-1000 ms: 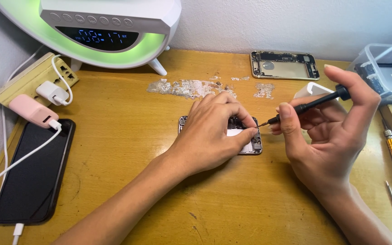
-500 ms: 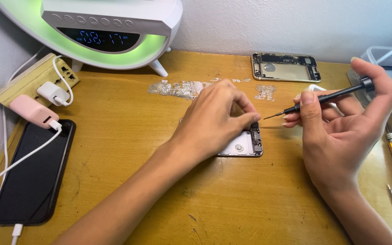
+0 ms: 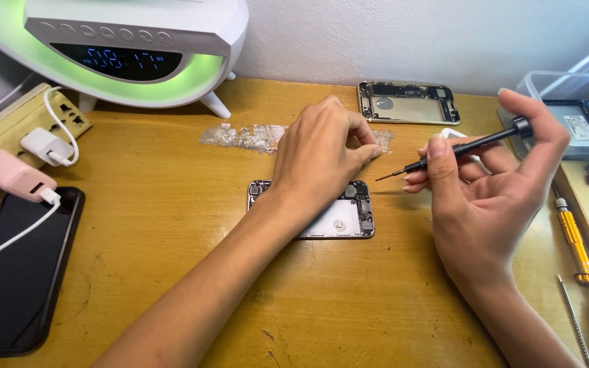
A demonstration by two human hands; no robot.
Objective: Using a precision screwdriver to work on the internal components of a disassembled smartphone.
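Opened phone (image 3: 335, 219) lies under left hand (image 3: 322, 157).

White lamp-clock with green glow (image 3: 127, 51) stands at your far left on wooden worktop (image 3: 172, 225). Beige power strip (image 3: 25, 123) carries white charger (image 3: 46, 145); pink charger (image 3: 13, 175) feeds black phone (image 3: 15, 272) lying flat. Second gutted phone shell (image 3: 407, 102) rests near wall. Clear plastic box (image 3: 581, 112), yellow-handled screwdriver (image 3: 574, 238) at your right.
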